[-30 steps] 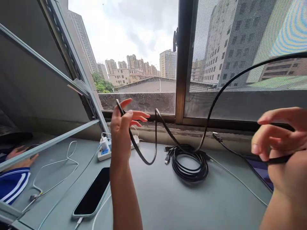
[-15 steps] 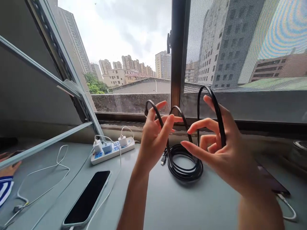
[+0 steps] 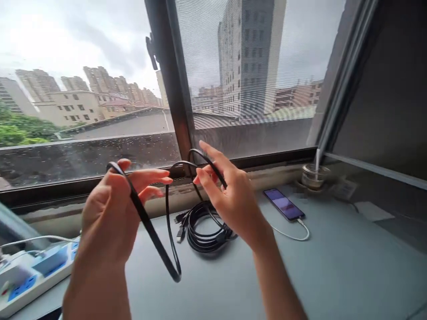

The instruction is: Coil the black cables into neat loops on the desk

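A stretch of black cable (image 3: 153,235) hangs in loops between my hands above the grey desk. My left hand (image 3: 111,209) has one loop draped over it near the thumb, its other fingers stretched toward the right. Across the palm of my right hand (image 3: 230,195) runs another loop, with thumb and fingers bent and the index finger pointing up. Just behind the hands, a coil of the same black cable (image 3: 203,246) lies on the desk. Dark plug ends (image 3: 180,233) stick out at the coil's left side. My right hand partly covers the coil.
At the lower left is a white power strip (image 3: 36,293) with plugs in it. A phone (image 3: 284,204) with a white charging cord lies right of the coil. Behind it stands a glass jar (image 3: 313,177) with a straw-like stick. A dark window frame (image 3: 185,133) borders the desk's back.
The view has swung right, bringing the jar and the whole right phone into sight. My hands have come closer together, the left palm has turned, and the loop from it hangs lower in front.
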The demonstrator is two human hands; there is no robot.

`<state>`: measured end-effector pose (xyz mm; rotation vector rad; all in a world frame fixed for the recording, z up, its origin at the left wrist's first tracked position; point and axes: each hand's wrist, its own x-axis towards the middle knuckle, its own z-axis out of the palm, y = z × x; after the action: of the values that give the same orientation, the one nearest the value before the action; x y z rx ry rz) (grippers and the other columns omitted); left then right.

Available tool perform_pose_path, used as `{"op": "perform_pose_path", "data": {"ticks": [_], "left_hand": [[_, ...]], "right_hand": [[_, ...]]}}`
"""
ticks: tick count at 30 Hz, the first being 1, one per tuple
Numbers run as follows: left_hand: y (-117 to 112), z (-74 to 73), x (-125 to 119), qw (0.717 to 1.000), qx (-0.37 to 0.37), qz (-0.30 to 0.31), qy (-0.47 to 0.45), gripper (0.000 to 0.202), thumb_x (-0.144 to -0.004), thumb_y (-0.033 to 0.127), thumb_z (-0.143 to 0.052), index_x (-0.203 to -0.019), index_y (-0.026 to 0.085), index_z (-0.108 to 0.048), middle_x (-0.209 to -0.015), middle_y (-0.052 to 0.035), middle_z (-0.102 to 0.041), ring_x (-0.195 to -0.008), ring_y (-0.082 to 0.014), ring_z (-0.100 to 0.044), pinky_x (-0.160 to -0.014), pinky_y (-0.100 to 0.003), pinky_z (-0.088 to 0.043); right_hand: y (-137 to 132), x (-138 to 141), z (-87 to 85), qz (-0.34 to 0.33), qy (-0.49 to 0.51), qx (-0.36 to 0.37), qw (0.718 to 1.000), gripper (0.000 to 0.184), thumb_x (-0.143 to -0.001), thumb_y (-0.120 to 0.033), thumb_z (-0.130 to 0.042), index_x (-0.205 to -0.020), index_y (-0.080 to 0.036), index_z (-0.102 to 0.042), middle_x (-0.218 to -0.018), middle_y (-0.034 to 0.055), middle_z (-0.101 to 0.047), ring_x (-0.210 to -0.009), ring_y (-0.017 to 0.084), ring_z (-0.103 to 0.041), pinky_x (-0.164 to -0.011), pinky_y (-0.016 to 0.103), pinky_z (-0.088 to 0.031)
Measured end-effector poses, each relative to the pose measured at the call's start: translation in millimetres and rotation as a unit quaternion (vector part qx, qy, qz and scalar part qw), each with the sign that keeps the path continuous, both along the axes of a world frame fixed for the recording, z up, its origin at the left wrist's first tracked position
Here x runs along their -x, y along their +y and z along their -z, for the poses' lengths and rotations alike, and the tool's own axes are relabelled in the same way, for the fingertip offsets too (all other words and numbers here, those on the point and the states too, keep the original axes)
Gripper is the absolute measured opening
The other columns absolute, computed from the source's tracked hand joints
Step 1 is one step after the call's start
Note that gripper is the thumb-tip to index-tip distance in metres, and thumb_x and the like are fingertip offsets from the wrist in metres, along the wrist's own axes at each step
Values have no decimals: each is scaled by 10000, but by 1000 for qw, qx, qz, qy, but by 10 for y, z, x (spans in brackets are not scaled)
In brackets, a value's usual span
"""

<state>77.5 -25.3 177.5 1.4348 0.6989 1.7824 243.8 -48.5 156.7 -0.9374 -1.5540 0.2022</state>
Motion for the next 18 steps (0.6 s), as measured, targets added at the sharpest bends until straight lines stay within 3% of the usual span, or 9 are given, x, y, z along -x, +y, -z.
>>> {"op": "perform_pose_path", "data": {"ticks": [3, 6, 9, 12, 15, 18], "left_hand": [[42, -46, -5, 991, 65, 55, -103, 447, -451, 506, -858, -743, 239, -650, -634, 37, -638, -575, -130, -532, -438, -239, -419], [37, -70, 1, 981, 85, 89, -150, 488, -363, 442, -896, -670, 216, -590, -525, 64, -519, -459, -75, -384, -349, -223, -295], [23, -54, 0, 988, 74, 85, -106, 503, -386, 467, -882, -656, 212, -544, -518, 62, -487, -439, -66, -370, -343, -217, -276], [28, -17, -47, 995, 61, 58, -45, 501, -437, 457, -878, -717, 229, -531, -554, 55, -543, -423, -77, -435, -358, -212, -328], [58, 10, -127, 997, 51, 43, -31, 530, -464, 493, -857, -783, 241, -516, -480, 69, -521, -367, -83, -429, -338, -201, -316], [112, 20, -150, 999, 35, 27, -18, 519, -486, 511, -844, -754, 225, -504, -452, 74, -507, -332, -88, -421, -319, -203, -302]], "right_hand": [[11, 2, -10, -45, 47, -20, 998, 385, -946, -324, -437, -1327, -272, -456, -829, -7, -659, -712, 133, -579, -677, 275, -467], [-48, 15, -34, -118, 120, -30, 985, 300, -959, -350, -415, -1238, -288, -504, -846, -21, -622, -571, 73, -509, -551, 214, -445], [-139, 26, -71, -160, 141, 2, 977, 275, -907, -390, -511, -1157, -290, -569, -878, -22, -612, -579, 64, -493, -478, 184, -401], [-206, 44, -86, -167, 81, 32, 982, 452, -753, -384, -700, -1182, -312, -578, -945, -25, -624, -592, 70, -501, -436, 181, -381], [-193, 75, -58, -143, 10, 17, 989, 598, -680, -362, -760, -1239, -306, -556, -1027, -21, -634, -702, 100, -569, -496, 195, -430], [-100, 73, -15, -125, -14, 1, 992, 438, -805, -256, -629, -1237, -269, -559, -1114, -22, -636, -895, 129, -612, -677, 214, -498]]}}
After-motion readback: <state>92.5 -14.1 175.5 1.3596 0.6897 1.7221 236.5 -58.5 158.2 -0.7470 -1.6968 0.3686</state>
